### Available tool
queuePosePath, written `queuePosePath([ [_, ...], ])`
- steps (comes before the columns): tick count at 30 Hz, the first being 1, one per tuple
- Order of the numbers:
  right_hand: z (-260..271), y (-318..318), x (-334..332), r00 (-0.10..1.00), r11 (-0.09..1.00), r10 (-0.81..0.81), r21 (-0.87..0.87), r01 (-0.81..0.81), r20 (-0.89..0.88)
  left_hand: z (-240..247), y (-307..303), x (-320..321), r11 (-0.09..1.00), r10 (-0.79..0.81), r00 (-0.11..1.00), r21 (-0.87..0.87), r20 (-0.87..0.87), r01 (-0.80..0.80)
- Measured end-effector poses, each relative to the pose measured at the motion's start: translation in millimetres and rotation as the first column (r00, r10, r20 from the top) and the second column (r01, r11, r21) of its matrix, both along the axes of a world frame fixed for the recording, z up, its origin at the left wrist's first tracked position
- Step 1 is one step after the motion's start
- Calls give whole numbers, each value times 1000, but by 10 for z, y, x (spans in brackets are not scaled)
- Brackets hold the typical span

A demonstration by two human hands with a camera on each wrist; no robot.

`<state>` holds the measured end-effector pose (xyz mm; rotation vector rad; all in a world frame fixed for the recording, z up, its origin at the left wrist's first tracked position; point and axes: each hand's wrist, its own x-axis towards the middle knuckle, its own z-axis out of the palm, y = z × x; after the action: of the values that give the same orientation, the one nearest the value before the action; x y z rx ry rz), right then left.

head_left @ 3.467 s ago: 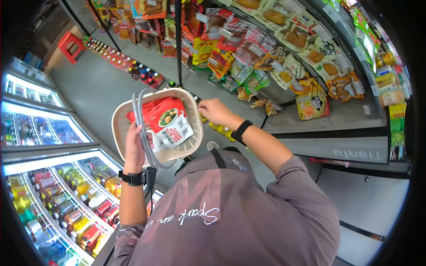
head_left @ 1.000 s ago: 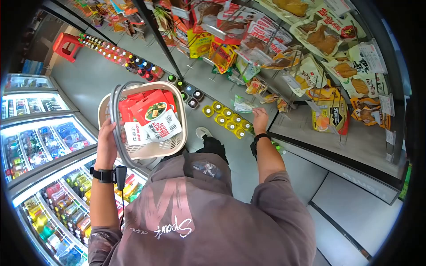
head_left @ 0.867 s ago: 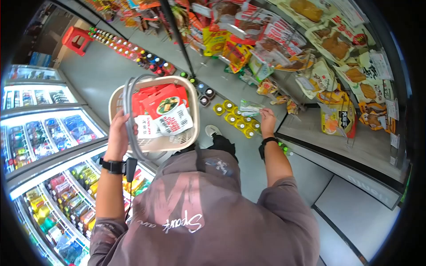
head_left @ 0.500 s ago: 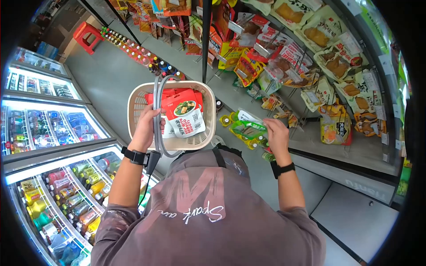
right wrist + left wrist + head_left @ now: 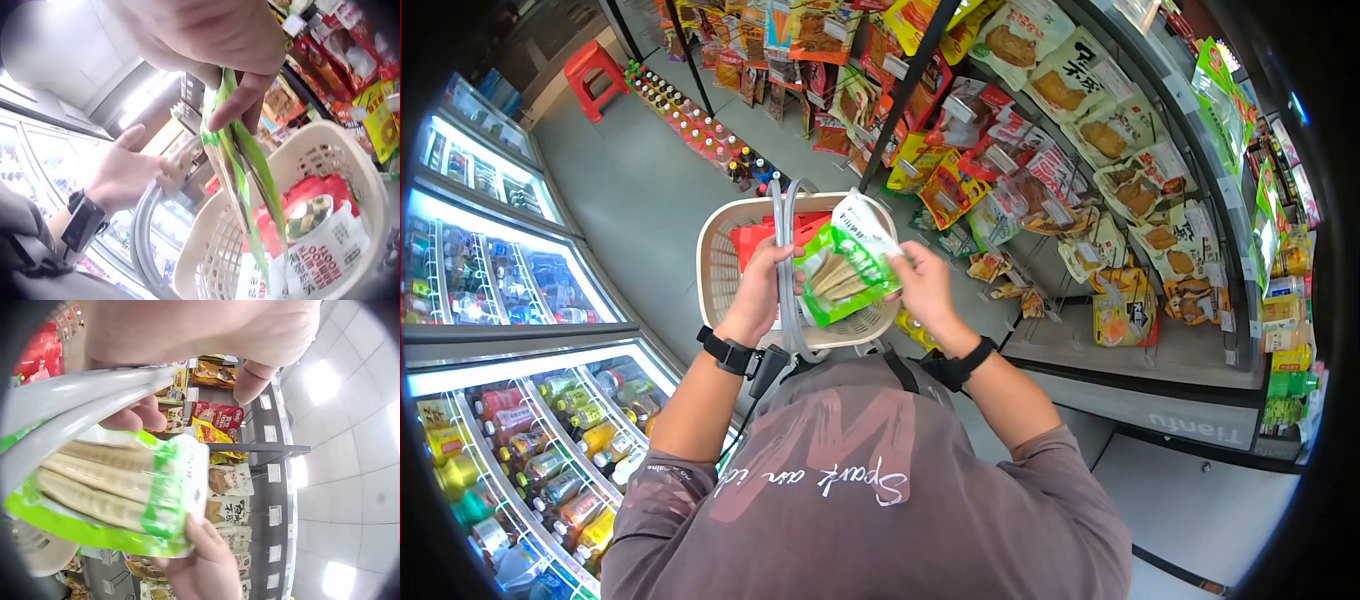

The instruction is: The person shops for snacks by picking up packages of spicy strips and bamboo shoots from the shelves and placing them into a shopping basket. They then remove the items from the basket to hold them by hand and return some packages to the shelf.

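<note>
My left hand (image 5: 753, 292) has its fingers hooked round the grey handles (image 5: 787, 225) of a cream plastic shopping basket (image 5: 718, 262). With my right hand (image 5: 925, 288) I pinch the edge of a green and white food packet (image 5: 847, 268) over the basket. Long pale stalks (image 5: 94, 481) show through its clear window in the left wrist view. Seen edge-on in the right wrist view, the green packaging (image 5: 232, 169) looks like two packets together. Below them in the basket lie several red and white packets (image 5: 312, 219), marked as kelp with bamboo shoots, partly hidden in the head view.
To the right, a shelf rack (image 5: 1140, 390) is hung with many packaged foods (image 5: 1105, 135). Lit drink coolers (image 5: 530, 410) line the left side. Rows of bottles (image 5: 690, 125) stand on the floor ahead, near a red stool (image 5: 593, 80).
My right hand has taken hold of the green packaging near the low rack and brought it left, over the basket. My left hand keeps its grip on the handles.
</note>
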<state>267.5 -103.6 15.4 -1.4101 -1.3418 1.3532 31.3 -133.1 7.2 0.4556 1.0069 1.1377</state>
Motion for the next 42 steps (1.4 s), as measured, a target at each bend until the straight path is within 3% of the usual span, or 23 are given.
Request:
queuePosePath([
  [3,-344,10,-234,998,991,57,-120,-55,6,49,-5,-87,1000,1,999,8,41,-1],
  [6,-612,33,-333,961,945,32,-306,-119,-275,101,-13,-112,1000,14,999,12,52,-15],
  [7,-702,24,-365,961,945,31,-306,-118,-274,108,-11,-126,1000,14,998,11,53,-14],
  [9,-889,-22,-435,880,860,-172,-503,-84,-442,127,-4,-151,1000,12,997,14,81,-13],
  [10,-1053,-25,-421,879,860,-177,-504,-80,-442,130,-2,-172,1000,7,997,12,81,-8],
  [11,-1236,-33,-399,982,850,-6,-519,-94,-189,129,-2,-195,1000,13,997,27,74,-15],
  [12,-1225,-43,-419,982,837,170,-538,-102,79,125,5,-215,999,16,998,43,68,-19],
  [13,-1205,-32,-390,985,836,157,-541,-92,75,104,17,-231,999,3,998,39,65,-5],
  [15,-1046,4,-250,954,775,296,-571,-272,-53,4,-1,-267,1000,25,1000,13,6,-25],
  [16,-908,24,-160,954,740,267,-605,-293,-136,-52,-21,-275,1000,26,1000,11,11,-26],
  [17,-792,60,-31,922,748,318,-540,-386,-219,-74,-33,-265,999,39,999,15,12,-39],
  [20,-708,166,484,956,835,260,-464,-295,-138,-207,-9,-301,998,45,999,-34,-16,-45],
  [23,-959,205,1175,998,892,28,-452,-2,50,-316,28,-323,996,42,999,-72,-16,-43],
  [27,-1455,407,2239,921,837,-323,-389,385,216,-319,46,-251,980,86,992,-171,-89,-100],
  [29,-1730,664,2715,862,827,-420,-269,493,285,-267,32,-215,970,109,985,-201,-132,-134],
  [31,-2277,1046,3257,781,830,-390,-180,527,489,-168,6,-166,963,131,972,-206,-194,-171],
  [32,-2409,1249,3401,796,838,-376,-193,511,475,-98,2,-130,965,136,970,-196,-200,-175],
  [34,-2575,1595,3551,622,799,-366,-109,591,693,-2,-4,-104,962,157,963,-188,-217,-200],
  [38,-2631,1919,3658,780,786,-279,-333,521,560,176,-63,-45,934,236,930,-200,-282,-297],
  [41,-3678,2195,4042,727,740,-255,-355,571,638,250,-130,-23,915,287,904,-190,-316,-356],
  [42,-4027,2182,4175,690,821,-298,-192,538,659,321,-117,50,910,297,891,-179,-344,-373],
])
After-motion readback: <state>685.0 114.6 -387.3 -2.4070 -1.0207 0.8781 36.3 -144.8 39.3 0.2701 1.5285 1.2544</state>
